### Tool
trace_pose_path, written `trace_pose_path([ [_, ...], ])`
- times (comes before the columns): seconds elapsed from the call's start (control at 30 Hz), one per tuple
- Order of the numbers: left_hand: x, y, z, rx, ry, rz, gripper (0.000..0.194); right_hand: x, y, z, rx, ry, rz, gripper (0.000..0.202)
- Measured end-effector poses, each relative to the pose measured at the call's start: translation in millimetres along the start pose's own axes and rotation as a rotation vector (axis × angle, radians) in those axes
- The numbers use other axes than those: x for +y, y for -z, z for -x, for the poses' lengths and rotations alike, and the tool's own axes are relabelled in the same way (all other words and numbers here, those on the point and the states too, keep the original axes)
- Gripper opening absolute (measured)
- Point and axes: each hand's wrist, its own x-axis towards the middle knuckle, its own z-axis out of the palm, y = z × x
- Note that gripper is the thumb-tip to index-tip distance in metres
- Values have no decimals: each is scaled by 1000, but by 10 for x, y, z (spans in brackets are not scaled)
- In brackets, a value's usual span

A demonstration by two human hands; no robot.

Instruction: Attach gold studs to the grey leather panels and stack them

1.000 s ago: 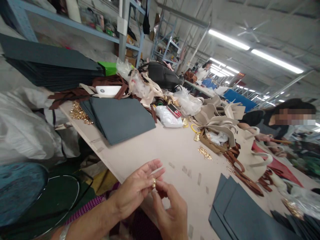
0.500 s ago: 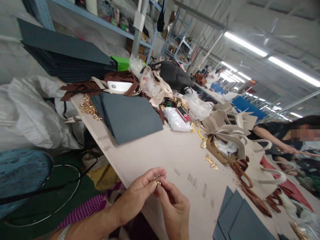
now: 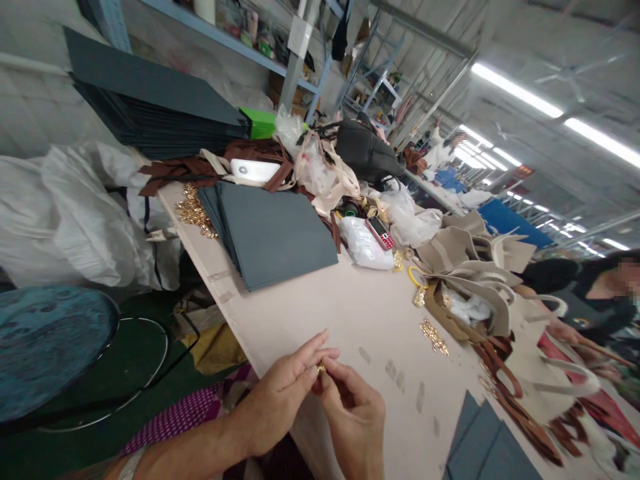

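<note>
Both hands meet at the near edge of the bench (image 3: 350, 313), and the small gold fitting (image 3: 321, 367) sits exactly between them, pinched at the fingertips. The left hand (image 3: 285, 393) comes in from the left with its index and middle fingers stretched out above the fitting and the thumb tucked beneath, so it holds the piece in a narrow grip. The right hand (image 3: 357, 420) rises from below and to the right, fingers curled, its thumb and forefinger closed on the same piece from the opposite side. Neither hand is nearer than the other; the fitting lies at the join, just above the bench edge and not resting on the board. It is too small to make out a long axis, though it looks like a ring or clasp.

Farther along the bench, up and to the right of the hands and well apart from them, lies a loose scatter of gold hardware (image 3: 434, 335), beside brown straps (image 3: 495, 373) and beige bag pieces (image 3: 475, 267). A stack of grey sheets (image 3: 275, 233) lies up and to the left, and more grey sheets (image 3: 480, 443) lie just right of the right hand.
</note>
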Motion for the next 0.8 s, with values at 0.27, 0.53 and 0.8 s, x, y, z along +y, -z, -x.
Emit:
trace_pose_path([
  [0.27,33,81,-22,13,0,-145,59,-192,-146,-112,94,275,204,17],
  [0.53,127,190,-79,98,-23,-254,53,-311,-344,-207,179,352,199,15],
  [0.8,129,270,-76,133,-45,-89,44,-244,-379,-254,21,-88,-66,20],
])
